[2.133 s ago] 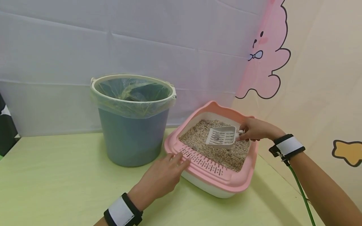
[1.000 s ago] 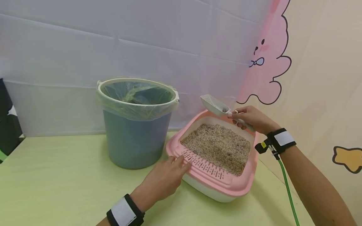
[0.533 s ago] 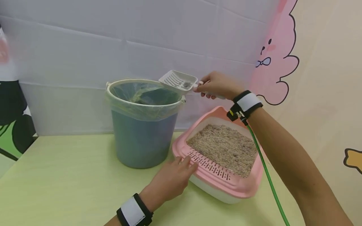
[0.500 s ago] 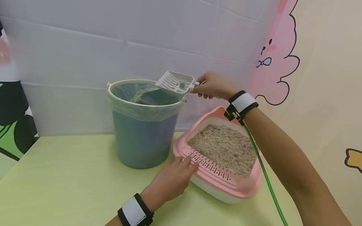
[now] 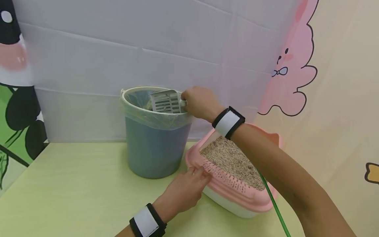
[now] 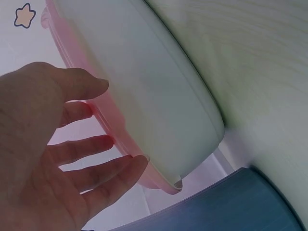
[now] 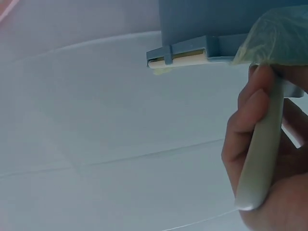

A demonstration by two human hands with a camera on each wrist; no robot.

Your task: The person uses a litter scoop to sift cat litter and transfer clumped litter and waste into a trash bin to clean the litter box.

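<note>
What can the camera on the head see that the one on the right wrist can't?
Only the head view shows the slotted blade of the scoop tipped over the mouth of the bin, the pink litter box with its litter, the green table, and the left hand resting on the box's rim.

Only the right wrist view shows, from below, the fingers curled round the scoop's handle, and a clip under the bin's rim.

Both show the right hand, the scoop, the bin's plastic liner and the white wall.
</note>
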